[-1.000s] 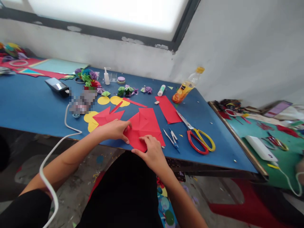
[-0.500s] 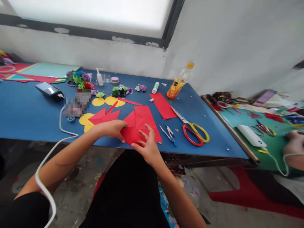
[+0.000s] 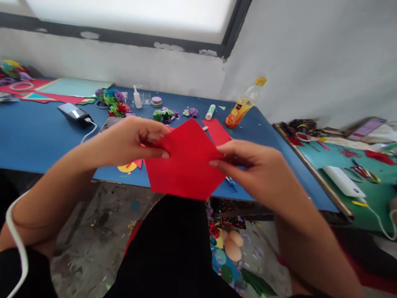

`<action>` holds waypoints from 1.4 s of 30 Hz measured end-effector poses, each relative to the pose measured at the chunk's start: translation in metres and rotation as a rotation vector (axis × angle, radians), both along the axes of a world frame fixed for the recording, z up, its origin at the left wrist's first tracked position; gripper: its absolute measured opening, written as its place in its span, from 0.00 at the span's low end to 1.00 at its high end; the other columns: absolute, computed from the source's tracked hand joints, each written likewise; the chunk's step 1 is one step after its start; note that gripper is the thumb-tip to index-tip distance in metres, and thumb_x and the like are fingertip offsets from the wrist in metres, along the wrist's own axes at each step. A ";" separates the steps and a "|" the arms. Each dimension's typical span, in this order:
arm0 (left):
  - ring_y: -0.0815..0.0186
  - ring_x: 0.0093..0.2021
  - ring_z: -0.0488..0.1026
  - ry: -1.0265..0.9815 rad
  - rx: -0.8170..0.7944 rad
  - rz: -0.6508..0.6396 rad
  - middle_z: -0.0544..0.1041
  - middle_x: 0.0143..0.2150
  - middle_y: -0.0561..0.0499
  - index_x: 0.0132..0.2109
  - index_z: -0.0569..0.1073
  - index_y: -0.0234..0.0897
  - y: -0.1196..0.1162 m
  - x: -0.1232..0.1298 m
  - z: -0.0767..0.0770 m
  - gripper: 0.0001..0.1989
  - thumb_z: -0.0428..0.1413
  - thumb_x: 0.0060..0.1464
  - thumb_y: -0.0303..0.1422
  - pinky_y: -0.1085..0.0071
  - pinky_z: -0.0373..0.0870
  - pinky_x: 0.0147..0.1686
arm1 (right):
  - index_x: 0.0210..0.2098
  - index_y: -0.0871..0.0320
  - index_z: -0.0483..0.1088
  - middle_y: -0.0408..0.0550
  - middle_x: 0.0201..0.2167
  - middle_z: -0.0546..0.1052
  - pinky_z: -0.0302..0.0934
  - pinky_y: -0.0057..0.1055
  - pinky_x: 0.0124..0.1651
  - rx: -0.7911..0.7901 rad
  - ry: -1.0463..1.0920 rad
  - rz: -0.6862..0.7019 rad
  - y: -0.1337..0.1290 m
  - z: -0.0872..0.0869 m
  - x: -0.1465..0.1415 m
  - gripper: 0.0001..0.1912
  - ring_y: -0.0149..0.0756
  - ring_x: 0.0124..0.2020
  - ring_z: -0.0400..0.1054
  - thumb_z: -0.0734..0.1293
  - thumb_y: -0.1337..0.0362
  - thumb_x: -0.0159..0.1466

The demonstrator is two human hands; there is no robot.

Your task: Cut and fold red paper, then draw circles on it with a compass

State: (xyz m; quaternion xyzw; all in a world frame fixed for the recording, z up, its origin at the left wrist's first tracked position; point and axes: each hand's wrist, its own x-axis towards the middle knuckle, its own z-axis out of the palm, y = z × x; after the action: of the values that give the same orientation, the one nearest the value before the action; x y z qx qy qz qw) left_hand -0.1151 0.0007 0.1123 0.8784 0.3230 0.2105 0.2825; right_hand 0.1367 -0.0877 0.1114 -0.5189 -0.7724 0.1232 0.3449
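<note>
A sheet of folded red paper [image 3: 186, 165], five-sided in outline, is held up above the near edge of the table. My left hand [image 3: 139, 138] pinches its upper left side between thumb and fingers. On the opposite side my right hand [image 3: 245, 161] grips the paper's right corner the same way. Beyond it, a red paper strip [image 3: 217, 130] lies flat on the table. Part of a yellow paper circle [image 3: 127, 167] shows below my left wrist. The scissors are hidden behind my right hand, and only a bit of the blue compass [image 3: 231, 182] peeks out.
On the blue table [image 3: 37, 136] stand an orange drink bottle [image 3: 243, 105], a glue stick [image 3: 210, 112] and a white squeeze bottle [image 3: 137, 98]. Crumpled paper flowers [image 3: 111, 99] lie near a black device [image 3: 74, 114] with a white cable. A green table [image 3: 328, 163] at right holds a white power bank [image 3: 343, 181].
Both hands have lifted the red paper off the table towards me and now grip its two sides. The view has shifted slightly left.
</note>
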 end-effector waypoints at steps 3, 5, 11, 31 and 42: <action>0.66 0.36 0.75 -0.055 -0.090 -0.032 0.78 0.36 0.52 0.47 0.73 0.33 0.022 0.010 0.002 0.18 0.55 0.52 0.39 0.72 0.70 0.33 | 0.36 0.56 0.75 0.42 0.29 0.77 0.64 0.30 0.33 -0.001 -0.046 0.051 0.039 0.011 0.012 0.07 0.32 0.30 0.70 0.67 0.63 0.59; 0.66 0.39 0.75 0.050 0.012 -0.017 0.79 0.38 0.52 0.48 0.73 0.34 0.040 0.021 -0.014 0.16 0.52 0.55 0.34 0.73 0.71 0.34 | 0.35 0.59 0.76 0.44 0.29 0.77 0.65 0.31 0.33 0.027 -0.096 0.058 0.070 -0.003 0.021 0.07 0.32 0.28 0.69 0.66 0.65 0.58; 0.63 0.44 0.75 0.276 0.227 -0.005 0.79 0.43 0.45 0.49 0.74 0.35 0.076 0.052 -0.097 0.16 0.46 0.57 0.23 0.67 0.69 0.43 | 0.39 0.58 0.76 0.48 0.34 0.78 0.67 0.31 0.40 0.069 -0.463 0.160 0.127 -0.082 0.048 0.13 0.34 0.35 0.71 0.61 0.74 0.61; 0.59 0.58 0.67 0.475 0.266 -0.145 0.67 0.59 0.38 0.56 0.67 0.29 0.059 0.059 -0.136 0.18 0.44 0.61 0.23 0.66 0.67 0.54 | 0.53 0.66 0.68 0.59 0.50 0.73 0.57 0.43 0.51 0.112 -0.780 0.279 0.116 -0.126 0.041 0.20 0.47 0.51 0.65 0.56 0.69 0.65; 0.55 0.47 0.75 0.524 0.215 0.015 0.78 0.44 0.43 0.41 0.76 0.34 0.059 0.043 -0.121 0.14 0.48 0.62 0.37 0.59 0.69 0.49 | 0.47 0.59 0.73 0.57 0.43 0.75 0.60 0.44 0.47 0.070 -0.725 0.091 0.105 -0.123 0.087 0.18 0.46 0.45 0.68 0.57 0.62 0.65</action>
State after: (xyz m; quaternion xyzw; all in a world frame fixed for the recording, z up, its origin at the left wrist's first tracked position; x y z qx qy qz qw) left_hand -0.0718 0.0595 -0.0087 0.9254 0.3673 0.0114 0.0932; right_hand 0.2235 0.0178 -0.0112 -0.4819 -0.8705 -0.0799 0.0604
